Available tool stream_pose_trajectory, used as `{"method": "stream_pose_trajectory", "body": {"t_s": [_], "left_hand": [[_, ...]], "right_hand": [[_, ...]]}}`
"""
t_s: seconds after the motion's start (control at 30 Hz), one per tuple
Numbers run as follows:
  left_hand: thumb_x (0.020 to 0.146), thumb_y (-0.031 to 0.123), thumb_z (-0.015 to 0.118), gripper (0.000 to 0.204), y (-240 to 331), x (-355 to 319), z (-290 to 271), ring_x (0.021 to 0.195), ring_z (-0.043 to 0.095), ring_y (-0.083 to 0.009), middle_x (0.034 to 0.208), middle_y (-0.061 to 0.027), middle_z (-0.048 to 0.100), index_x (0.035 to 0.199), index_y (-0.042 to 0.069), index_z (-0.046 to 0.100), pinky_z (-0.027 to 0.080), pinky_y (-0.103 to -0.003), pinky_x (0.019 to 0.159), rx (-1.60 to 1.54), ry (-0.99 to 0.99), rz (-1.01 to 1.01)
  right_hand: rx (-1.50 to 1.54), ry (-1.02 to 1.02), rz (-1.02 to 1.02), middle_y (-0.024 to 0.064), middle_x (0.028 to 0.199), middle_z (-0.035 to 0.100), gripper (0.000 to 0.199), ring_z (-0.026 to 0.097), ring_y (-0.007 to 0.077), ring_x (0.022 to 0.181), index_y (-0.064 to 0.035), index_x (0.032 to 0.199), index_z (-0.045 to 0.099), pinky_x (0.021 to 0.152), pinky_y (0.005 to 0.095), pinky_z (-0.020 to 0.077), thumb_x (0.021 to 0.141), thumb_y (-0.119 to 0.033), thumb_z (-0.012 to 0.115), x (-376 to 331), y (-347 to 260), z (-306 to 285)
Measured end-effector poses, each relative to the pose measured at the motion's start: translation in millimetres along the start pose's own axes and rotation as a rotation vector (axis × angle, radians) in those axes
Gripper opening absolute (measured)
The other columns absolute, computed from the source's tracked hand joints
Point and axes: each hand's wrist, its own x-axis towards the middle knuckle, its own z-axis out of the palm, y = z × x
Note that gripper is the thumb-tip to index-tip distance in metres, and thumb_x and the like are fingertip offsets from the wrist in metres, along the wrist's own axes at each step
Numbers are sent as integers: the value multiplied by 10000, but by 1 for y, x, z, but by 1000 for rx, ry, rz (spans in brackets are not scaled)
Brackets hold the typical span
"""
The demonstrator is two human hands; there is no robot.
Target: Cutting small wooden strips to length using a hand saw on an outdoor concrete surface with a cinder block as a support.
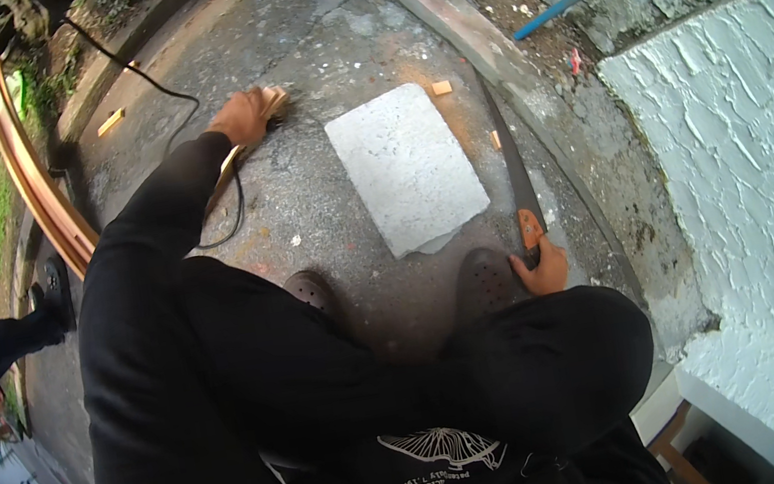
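Note:
My left hand (239, 119) reaches out to the far left and is closed round a wooden strip (277, 101), whose end shows past my fingers. A length of the wood (225, 178) runs back beneath my forearm, which hides part of it. Low on the right, my right hand (545, 268) grips the orange and black handle of a handsaw (518, 183). The saw's long dark blade points away from me along the ground. Between my hands a pale rectangular concrete block (409, 172) lies flat on the pavement.
Sawdust and small wood offcuts (442, 87) lie beside the block. A black cable (139, 70) crosses the ground at left, near long wooden strips (32, 172). A low kerb (528, 108) and white textured wall (736, 146) bound the right. Another person's leg (3, 341) shows far left.

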Motion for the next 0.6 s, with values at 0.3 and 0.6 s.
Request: {"method": "stream_pose_trajectory", "body": {"t_s": [0.3, 0.6], "left_hand": [[901, 260, 776, 378, 60, -34, -181, 944, 687, -490, 941, -262, 709, 1137, 12, 618, 538, -522, 799, -174, 438, 85], [941, 65, 739, 393, 164, -161, -298, 1048, 775, -299, 1102, -142, 789, 1312, 52, 612, 581, -373, 896, -643, 1098, 352]], "right_hand": [[14, -227, 207, 233, 885, 695, 607, 665, 474, 860, -2, 1146, 638, 859, 546, 509, 818, -463, 858, -2, -9, -21], [-66, -144, 104, 254, 938, 711, 576, 703, 474, 932, -21, 1168, 673, 847, 530, 562, 816, -438, 857, 65, -69, -54]]}}
